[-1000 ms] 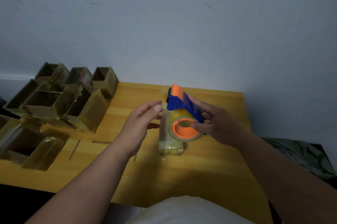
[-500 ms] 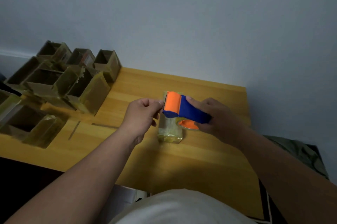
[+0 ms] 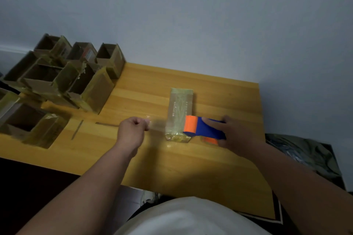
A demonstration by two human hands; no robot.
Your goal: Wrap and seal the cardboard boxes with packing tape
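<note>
Head view: glossy tape-wrapped box (image 3: 179, 114).

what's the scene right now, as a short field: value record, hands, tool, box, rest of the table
left hand: fingers pinched on the clear tape end, pulled out to the left of the box
right hand: grips the tape dispenser
tape dispenser: blue and orange, at the near end of the box
wrapped box: small, lying flat on the table, glossy with tape
open boxes: a cluster at the table's far left, tops open
wall: plain, behind the table
</note>
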